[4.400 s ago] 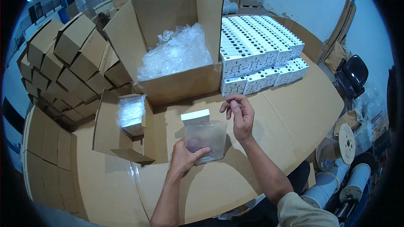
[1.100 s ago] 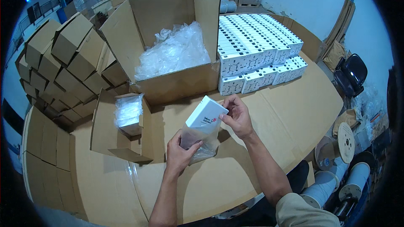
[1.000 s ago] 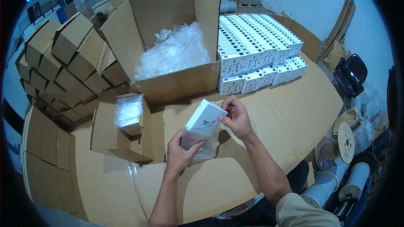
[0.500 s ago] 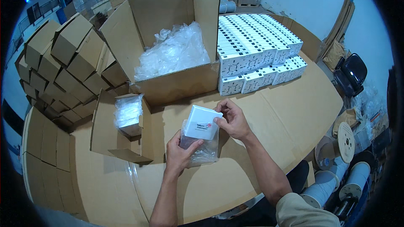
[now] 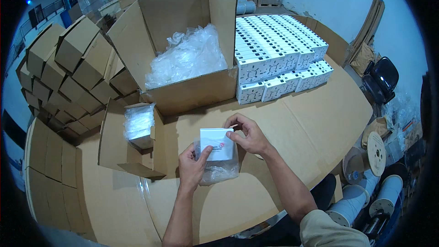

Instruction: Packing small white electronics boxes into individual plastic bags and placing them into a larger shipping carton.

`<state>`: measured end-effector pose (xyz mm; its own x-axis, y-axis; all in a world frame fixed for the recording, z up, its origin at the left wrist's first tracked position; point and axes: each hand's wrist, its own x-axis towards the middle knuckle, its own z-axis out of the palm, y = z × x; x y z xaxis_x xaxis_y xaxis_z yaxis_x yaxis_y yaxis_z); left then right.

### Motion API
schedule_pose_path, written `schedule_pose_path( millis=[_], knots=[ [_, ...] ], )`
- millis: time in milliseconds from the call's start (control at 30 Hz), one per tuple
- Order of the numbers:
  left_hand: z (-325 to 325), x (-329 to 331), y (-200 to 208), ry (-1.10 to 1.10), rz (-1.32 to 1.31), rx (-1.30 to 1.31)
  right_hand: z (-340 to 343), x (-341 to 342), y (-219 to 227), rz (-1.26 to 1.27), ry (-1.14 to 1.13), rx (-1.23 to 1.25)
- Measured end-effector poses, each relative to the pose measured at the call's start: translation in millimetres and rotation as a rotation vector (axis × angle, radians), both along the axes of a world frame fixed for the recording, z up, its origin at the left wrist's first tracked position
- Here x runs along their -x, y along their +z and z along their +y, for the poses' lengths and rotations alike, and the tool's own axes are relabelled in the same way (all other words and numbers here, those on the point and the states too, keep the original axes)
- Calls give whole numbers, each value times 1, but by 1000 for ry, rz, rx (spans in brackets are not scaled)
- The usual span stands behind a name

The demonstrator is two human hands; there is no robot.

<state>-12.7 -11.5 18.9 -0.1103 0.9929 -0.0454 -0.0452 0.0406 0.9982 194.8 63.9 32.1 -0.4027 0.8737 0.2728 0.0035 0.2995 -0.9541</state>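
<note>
A flat white square box [image 5: 211,138] with small printing is held between my hands over the cardboard-covered table. My left hand [image 5: 191,165] grips its left side, thumb across the face, with a clear plastic bag [image 5: 220,174] in the same grasp. Below the box's lower edge hangs the bag's crumpled end; how far the box sits inside it I cannot tell. At the upper right corner, my right hand [image 5: 250,136] pinches the box between thumb and fingers. To the left stands an open small carton [image 5: 157,158] holding several plastic-wrapped items [image 5: 139,123].
Behind the carton, a large open cardboard box [image 5: 192,92] holds a heap of clear plastic bags [image 5: 190,57]. White boxes [image 5: 279,50] are stacked in rows at the back right. Brown cartons [image 5: 68,73] pile up at the left. Cable spools [image 5: 352,203] stand beyond the table's right edge.
The white box has turned more upright and moved slightly down and left, lower against the plastic bag. My left thumb now lies across its face. The right hand followed it left.
</note>
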Motion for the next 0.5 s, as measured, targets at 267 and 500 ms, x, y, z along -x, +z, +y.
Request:
schedule_pose_path(
  millis=[267, 500],
  knots=[
    [6, 8, -8, 187, -73, -53, -9, 8, 7, -88, 212, 367],
    [6, 7, -7, 170, -11, -45, -10, 28, -10, 99, 70, 369]
  ],
)
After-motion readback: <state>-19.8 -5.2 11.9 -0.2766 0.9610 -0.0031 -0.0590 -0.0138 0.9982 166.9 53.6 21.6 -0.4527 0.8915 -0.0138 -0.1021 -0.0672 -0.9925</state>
